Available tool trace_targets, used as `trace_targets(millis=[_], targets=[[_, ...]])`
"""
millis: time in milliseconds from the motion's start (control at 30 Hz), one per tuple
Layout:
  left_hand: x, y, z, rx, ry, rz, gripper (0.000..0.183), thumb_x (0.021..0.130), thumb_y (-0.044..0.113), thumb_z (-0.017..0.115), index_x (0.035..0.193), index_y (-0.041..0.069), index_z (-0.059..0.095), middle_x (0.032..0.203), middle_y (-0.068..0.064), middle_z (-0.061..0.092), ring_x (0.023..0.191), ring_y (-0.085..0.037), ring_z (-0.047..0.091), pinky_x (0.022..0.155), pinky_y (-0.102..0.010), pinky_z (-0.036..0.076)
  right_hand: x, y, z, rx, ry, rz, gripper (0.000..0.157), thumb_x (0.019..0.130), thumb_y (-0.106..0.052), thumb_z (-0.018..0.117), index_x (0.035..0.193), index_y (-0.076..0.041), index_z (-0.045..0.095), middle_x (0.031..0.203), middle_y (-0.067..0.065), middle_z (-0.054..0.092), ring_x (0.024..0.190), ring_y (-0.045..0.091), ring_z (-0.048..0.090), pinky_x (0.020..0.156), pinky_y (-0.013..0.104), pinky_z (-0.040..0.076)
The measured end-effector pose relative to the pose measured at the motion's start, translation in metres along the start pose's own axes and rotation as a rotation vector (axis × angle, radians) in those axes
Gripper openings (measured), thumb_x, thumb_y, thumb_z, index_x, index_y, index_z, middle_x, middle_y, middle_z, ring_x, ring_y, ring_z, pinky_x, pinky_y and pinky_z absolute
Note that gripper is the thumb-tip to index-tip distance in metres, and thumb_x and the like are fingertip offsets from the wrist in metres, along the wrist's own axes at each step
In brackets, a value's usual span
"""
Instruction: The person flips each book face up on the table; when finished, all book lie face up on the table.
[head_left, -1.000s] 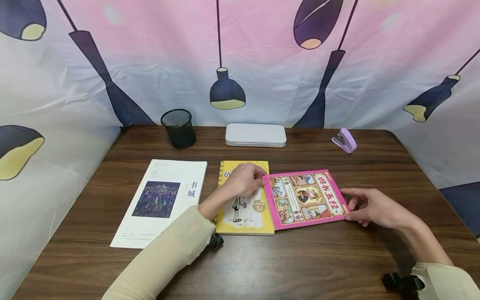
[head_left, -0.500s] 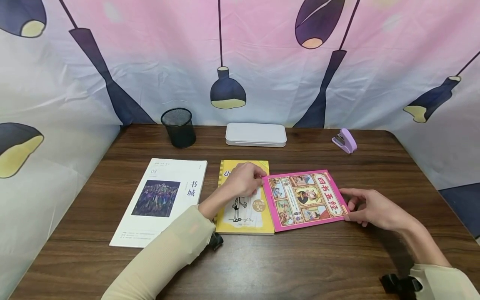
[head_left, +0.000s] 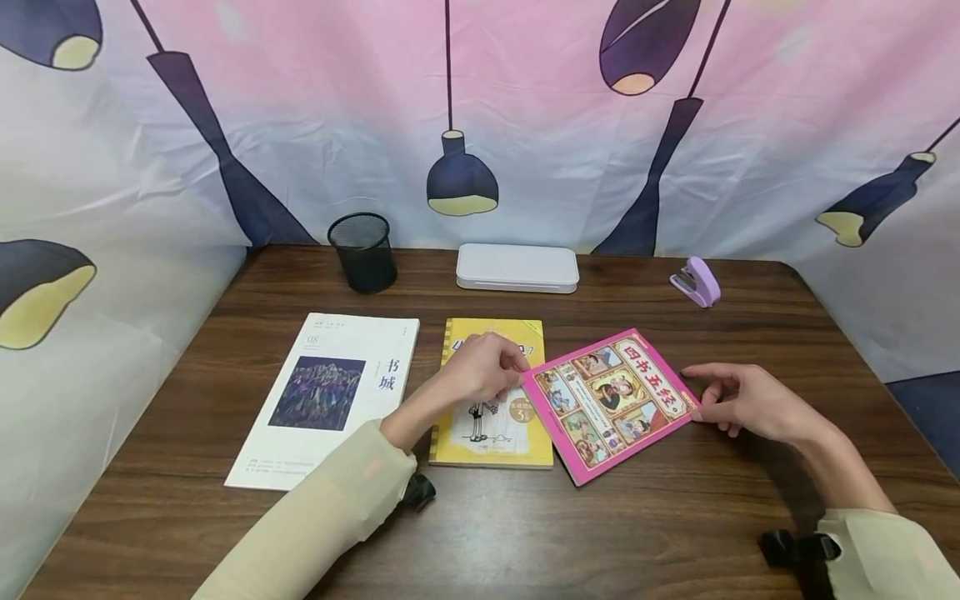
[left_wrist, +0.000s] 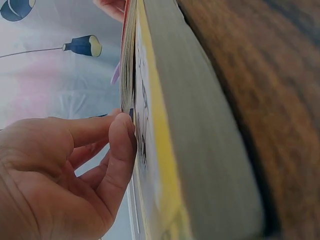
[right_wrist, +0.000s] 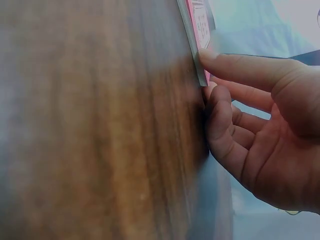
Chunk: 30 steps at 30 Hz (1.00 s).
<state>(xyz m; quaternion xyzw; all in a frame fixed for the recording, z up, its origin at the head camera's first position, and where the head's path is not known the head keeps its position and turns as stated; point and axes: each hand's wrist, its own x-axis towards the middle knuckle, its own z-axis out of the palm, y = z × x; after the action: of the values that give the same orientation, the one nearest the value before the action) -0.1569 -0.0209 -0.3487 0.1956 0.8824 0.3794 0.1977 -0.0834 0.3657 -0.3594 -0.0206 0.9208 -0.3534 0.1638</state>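
A pink-bordered picture book (head_left: 611,400) lies tilted at an angle, its left corner overlapping a yellow book (head_left: 491,450) in the head view. My left hand (head_left: 487,367) reaches over the yellow book and pinches that corner between thumb and forefinger. In the left wrist view, the left hand's fingertips (left_wrist: 122,122) close on the pink book's page edges, just above the yellow cover. My right hand (head_left: 750,404) holds the opposite corner. The right wrist view shows the right thumb (right_wrist: 220,62) on that corner, with the other fingers curled below it.
A white magazine (head_left: 322,396) lies left of the yellow book, partly under the left sleeve (head_left: 330,508). Along the back of the wooden table (head_left: 510,533) stand a black mesh pen cup (head_left: 363,254), a white flat case (head_left: 517,267) and a purple stapler (head_left: 699,282).
The pink book has turned counterclockwise in the head view, its front edge swinging toward the person. My left hand has drawn slightly nearer, and both hands keep hold of the book.
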Motion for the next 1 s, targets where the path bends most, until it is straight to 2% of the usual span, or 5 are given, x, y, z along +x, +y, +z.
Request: trace_targets(millis=[267,467,733,1000], targets=[[-0.007,-0.002,-0.001,-0.043,-0.048,-0.001,0.009,0.099,0.005,0.073,0.093,0.007,0.08,0.07,-0.005,0.069,0.052,-0.012,0.058,0.049,-0.021,0.051,0.01,-0.001,-0.007,-0.015,0.003,0.01,0.058,0.095,-0.014,0.078,0.143,0.007,0.054,0.085,0.007,0.063,0.068,0.016,0.059,0.059,0.031,0.056],[-0.011,-0.002,0.0,-0.04,-0.08,0.038,0.012,0.097,0.003,0.075,0.087,0.007,0.08,0.066,-0.007,0.069,0.05,-0.013,0.058,0.047,-0.02,0.049,0.016,-0.001,-0.011,-0.021,0.01,0.022,0.049,0.096,-0.013,0.076,0.137,0.008,0.058,0.085,0.006,0.063,0.068,0.015,0.059,0.06,0.032,0.057],[-0.017,-0.001,0.003,-0.061,-0.126,0.081,0.01,0.094,0.0,0.077,0.085,0.004,0.078,0.069,-0.005,0.071,0.05,-0.013,0.058,0.049,-0.022,0.052,0.023,-0.004,-0.013,-0.021,0.021,0.053,0.041,0.097,-0.014,0.076,0.129,0.009,0.062,0.085,0.006,0.064,0.07,0.016,0.061,0.061,0.032,0.058],[-0.017,-0.003,0.005,-0.074,-0.16,0.084,0.01,0.093,0.0,0.077,0.085,0.004,0.077,0.067,-0.006,0.07,0.049,-0.013,0.059,0.049,-0.024,0.054,0.027,-0.005,-0.013,-0.023,0.033,0.098,0.034,0.098,-0.019,0.075,0.119,0.008,0.067,0.084,0.004,0.067,0.073,0.017,0.062,0.062,0.032,0.058]])
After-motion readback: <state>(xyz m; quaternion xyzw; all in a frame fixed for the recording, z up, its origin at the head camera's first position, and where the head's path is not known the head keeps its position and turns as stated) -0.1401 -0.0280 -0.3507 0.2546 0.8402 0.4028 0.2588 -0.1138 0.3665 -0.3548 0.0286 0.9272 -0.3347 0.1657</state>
